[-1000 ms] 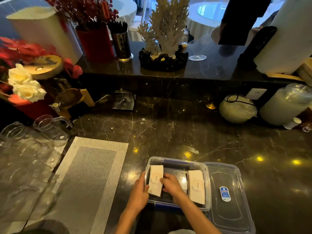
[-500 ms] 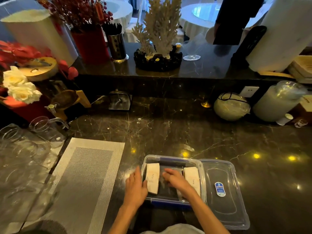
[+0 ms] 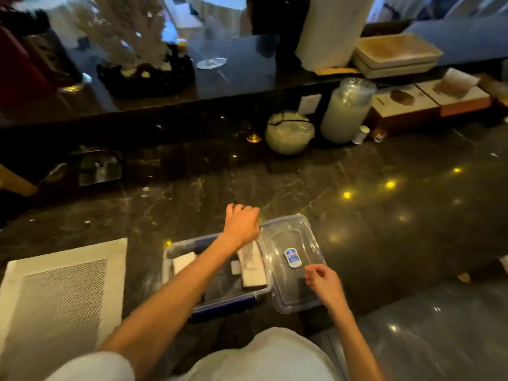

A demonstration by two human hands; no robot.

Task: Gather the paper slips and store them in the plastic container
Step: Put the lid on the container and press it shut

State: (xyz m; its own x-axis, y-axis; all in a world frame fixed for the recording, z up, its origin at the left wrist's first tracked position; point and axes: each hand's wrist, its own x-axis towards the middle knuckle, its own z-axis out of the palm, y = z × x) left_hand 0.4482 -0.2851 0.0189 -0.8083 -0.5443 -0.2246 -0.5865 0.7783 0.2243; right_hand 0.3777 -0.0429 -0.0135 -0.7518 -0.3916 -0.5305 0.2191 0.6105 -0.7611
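A clear plastic container (image 3: 176, 248) with blue clips sits on the dark marble counter in front of me. Two stacks of white paper slips lie inside, one on the left (image 3: 183, 261) and one on the right (image 3: 253, 270). The clear lid (image 3: 291, 237), with a blue label, lies against the container's right side. My left hand (image 3: 242, 224) reaches across the container, fingers curled at the lid's far left corner. My right hand (image 3: 323, 284) pinches the lid's near right edge. The picture is blurred by motion.
A woven placemat (image 3: 63, 298) lies to the left. At the counter's back stand a round white pot (image 3: 288, 133), a frosted jar (image 3: 343, 114), a small white bottle (image 3: 360, 134) and boxes (image 3: 406, 105). The raised ledge holds a coral ornament (image 3: 132, 37) and stacked trays (image 3: 395, 53).
Both hands have left the slips inside the container. The left hand crossed to the lid's far corner and the right hand moved out to the lid's right edge. The view swung right.
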